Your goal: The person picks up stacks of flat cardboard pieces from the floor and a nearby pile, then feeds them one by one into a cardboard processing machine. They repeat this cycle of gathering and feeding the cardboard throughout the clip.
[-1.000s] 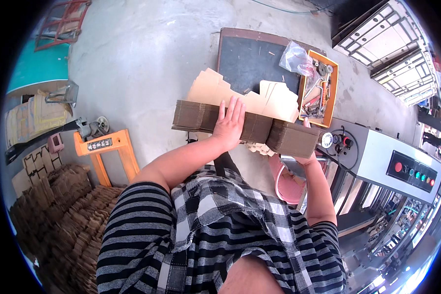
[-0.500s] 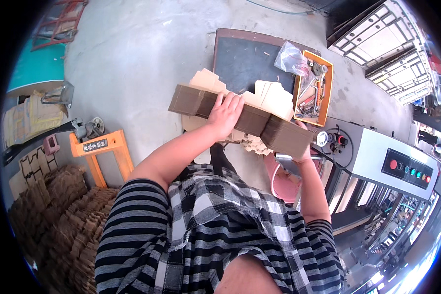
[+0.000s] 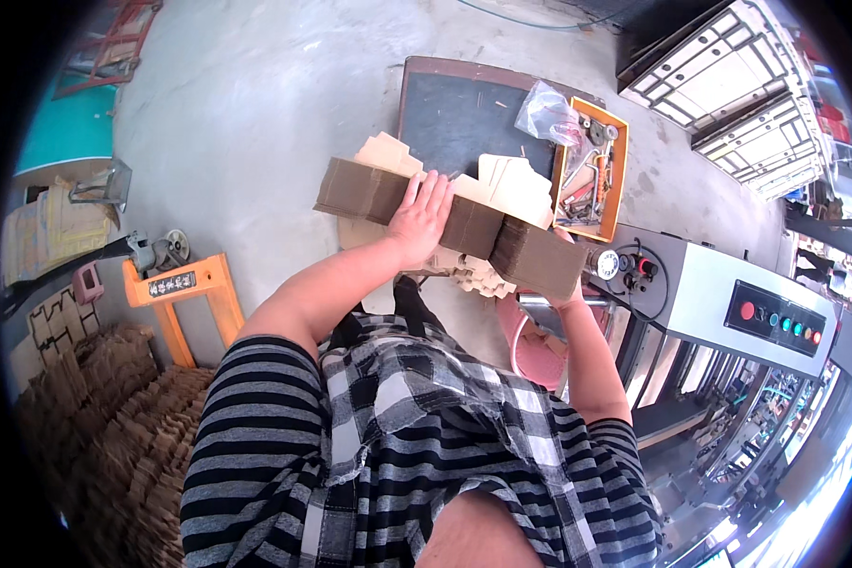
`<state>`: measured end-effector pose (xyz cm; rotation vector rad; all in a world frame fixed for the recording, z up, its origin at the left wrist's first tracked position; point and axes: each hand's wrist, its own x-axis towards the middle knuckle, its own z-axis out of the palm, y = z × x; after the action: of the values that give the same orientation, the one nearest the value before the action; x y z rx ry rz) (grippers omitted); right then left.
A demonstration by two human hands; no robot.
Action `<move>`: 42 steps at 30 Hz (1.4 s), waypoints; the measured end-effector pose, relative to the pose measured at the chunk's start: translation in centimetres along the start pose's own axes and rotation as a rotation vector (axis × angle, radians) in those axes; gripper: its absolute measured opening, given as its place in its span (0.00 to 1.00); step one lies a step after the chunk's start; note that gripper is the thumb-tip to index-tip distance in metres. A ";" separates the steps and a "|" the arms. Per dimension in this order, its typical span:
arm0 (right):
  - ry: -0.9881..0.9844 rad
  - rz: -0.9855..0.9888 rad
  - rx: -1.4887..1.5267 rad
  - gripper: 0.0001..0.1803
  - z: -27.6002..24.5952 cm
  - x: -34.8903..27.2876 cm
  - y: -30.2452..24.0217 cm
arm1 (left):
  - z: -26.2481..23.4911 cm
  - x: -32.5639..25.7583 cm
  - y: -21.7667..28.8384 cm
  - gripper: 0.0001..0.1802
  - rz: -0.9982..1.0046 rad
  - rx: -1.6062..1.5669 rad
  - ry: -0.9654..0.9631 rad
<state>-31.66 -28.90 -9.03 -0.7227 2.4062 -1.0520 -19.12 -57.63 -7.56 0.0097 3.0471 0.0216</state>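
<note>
Head view, left hand point(image 3: 419, 216) flat on cardboard stack point(image 3: 464, 225)

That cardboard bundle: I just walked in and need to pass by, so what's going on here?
A person holds a long stack of brown cardboard pieces in the air. The left hand lies flat on its top near the middle; the right hand supports the right end from below. Pale cut cardboard blanks lie on a dark table underneath, beside a grey machine.

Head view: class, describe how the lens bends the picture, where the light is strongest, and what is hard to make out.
Head view: fisheye, with a black rim and the machine's edges curving; strongest glare at the lower right corner; the cardboard stack under the left hand is evenly lit; the right hand is mostly hidden behind it.
</note>
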 end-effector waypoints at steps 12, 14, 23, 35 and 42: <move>-0.100 0.088 -0.724 0.40 -7.4 0.1 -6.6 | 0.9 -0.1 -0.7 0.31 0.010 -0.088 0.032; 0.173 -0.015 -0.482 0.32 -8.3 0.9 -12.4 | 1.4 -0.2 -0.9 0.31 0.022 -0.096 0.105; -0.295 0.241 -0.881 0.32 11.0 5.6 -17.0 | -2.6 0.0 1.5 0.33 0.177 -0.369 0.125; -0.082 -0.045 -0.978 0.37 9.5 2.5 -18.1 | 0.4 -2.0 -0.2 0.51 0.147 -0.115 0.144; 0.352 0.144 -0.571 0.40 3.0 -5.3 -21.0 | -13.9 -0.8 4.3 0.48 0.416 0.159 0.292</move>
<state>-19.76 -39.51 5.88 -0.5546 3.0584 -0.4521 -19.60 -53.49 6.43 0.7088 3.2601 -0.2059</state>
